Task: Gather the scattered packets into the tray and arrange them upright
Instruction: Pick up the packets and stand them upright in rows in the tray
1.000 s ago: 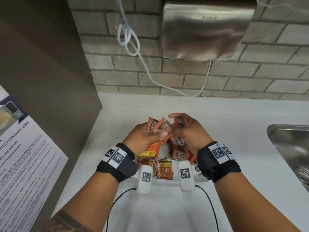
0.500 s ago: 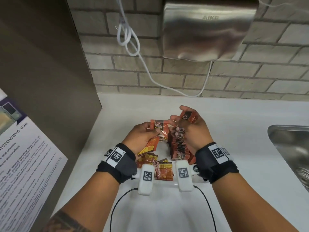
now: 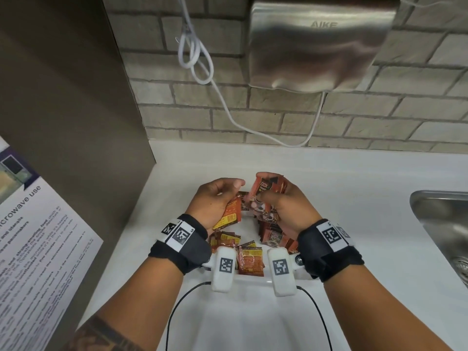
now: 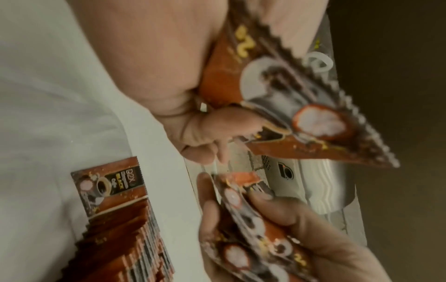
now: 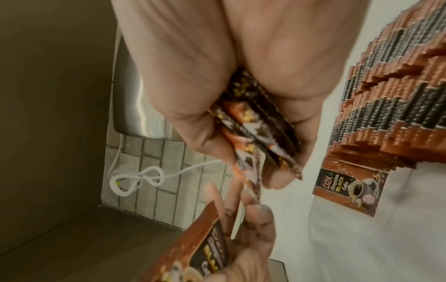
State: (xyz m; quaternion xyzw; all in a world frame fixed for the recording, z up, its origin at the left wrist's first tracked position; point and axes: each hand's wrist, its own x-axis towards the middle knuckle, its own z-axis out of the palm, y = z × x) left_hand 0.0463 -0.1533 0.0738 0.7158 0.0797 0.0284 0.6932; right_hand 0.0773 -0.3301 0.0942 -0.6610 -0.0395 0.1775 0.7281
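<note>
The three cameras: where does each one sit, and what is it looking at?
Head: on the person's head, looking down at both forearms, left hand, right hand, white tray.
Left wrist: along the left palm at its held packet.
Right wrist: along the right hand's fingers gripping packets.
Shared: the upright packet row.

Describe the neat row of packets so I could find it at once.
Start at the white tray on the counter, below the steel wall dryer. On its right side, under the right hand, the standing row runs upright, unlike the loose packets lying flat.
</note>
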